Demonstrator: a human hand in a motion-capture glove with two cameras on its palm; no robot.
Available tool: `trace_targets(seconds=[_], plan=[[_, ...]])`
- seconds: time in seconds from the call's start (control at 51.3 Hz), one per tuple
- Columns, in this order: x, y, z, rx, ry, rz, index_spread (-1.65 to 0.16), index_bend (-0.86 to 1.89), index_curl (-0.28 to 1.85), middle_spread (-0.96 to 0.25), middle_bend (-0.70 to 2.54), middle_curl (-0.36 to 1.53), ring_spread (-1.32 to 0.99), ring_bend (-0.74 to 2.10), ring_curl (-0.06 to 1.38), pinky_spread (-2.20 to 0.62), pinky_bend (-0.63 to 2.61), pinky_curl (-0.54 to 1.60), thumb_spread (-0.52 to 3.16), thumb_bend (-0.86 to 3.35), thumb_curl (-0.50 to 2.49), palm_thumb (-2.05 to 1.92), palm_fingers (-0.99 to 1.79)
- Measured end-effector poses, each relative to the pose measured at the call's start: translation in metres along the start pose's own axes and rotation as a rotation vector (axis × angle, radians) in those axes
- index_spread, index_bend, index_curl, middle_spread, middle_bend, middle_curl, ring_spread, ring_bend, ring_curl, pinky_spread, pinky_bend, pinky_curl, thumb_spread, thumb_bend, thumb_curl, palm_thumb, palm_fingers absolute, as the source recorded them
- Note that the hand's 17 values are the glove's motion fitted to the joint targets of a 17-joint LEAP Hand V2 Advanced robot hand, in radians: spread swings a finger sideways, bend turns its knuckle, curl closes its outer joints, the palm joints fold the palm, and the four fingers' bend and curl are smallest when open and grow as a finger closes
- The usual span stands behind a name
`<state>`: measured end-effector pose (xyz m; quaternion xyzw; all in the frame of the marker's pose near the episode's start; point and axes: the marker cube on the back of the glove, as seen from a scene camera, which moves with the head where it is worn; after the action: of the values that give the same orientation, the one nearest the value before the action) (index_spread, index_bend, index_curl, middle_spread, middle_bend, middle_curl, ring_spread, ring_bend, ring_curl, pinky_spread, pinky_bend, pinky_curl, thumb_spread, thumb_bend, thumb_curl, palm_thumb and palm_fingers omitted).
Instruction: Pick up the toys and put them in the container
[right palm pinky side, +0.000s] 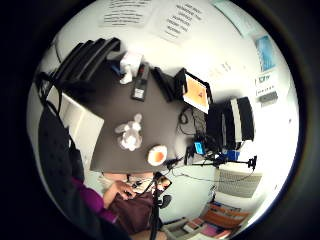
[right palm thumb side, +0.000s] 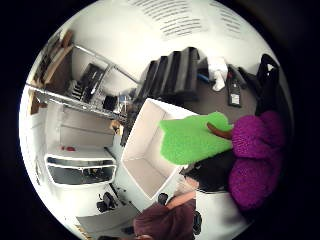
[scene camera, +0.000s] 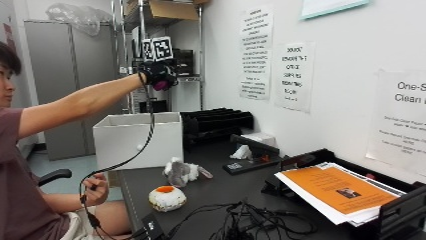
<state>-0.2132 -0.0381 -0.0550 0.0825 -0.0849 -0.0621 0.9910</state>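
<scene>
Two toys on table: grey plush and orange-topped round toy, near the white container.
Right hand: raised high above container, grasping purple-and-green toy.
Risk: dropped from this height, the toy may bounce out or miss.

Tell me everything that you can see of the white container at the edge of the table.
The white container is an open box with straight plain walls and no lid; it looks like plastic or coated board. It stands upright at the far end of the dark table, beside black trays. In the thumb side palm view its inside looks empty. The gloved right hand is raised high above it with a purple and green toy. Nothing else touches it.
</scene>
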Motion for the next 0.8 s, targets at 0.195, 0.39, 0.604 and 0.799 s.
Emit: trace_targets(seconds=[0.195, 0.39, 0.604, 0.799], plan=[[-0.085, -0.007, 0.005, -0.005, -0.037, -0.121, -0.33, 0.67, 0.57, -0.23, 1.06, 0.78, -0.32, 1.42, 0.55, -0.39, 1.02, 0.44, 0.70, 0.03, 0.91, 0.60, 1.09], [-0.139, -0.001, 0.038, -0.033, -0.115, -0.267, -0.33, 0.62, 0.65, -0.23, 1.05, 0.80, -0.31, 1.42, 0.55, -0.39, 1.02, 0.44, 0.69, 0.02, 0.96, 0.60, 1.09], [-0.204, -0.002, 0.074, -0.030, -0.251, -0.433, -0.34, 0.56, 0.74, -0.23, 1.03, 0.81, -0.32, 1.42, 0.55, -0.39, 1.02, 0.44, 0.70, 0.00, 1.00, 0.61, 1.09], [-0.204, -0.001, 0.093, -0.101, -0.147, -0.401, -0.35, 0.48, 0.82, -0.23, 1.01, 0.82, -0.31, 1.41, 0.55, -0.39, 1.02, 0.44, 0.71, -0.01, 1.02, 0.60, 1.08]])
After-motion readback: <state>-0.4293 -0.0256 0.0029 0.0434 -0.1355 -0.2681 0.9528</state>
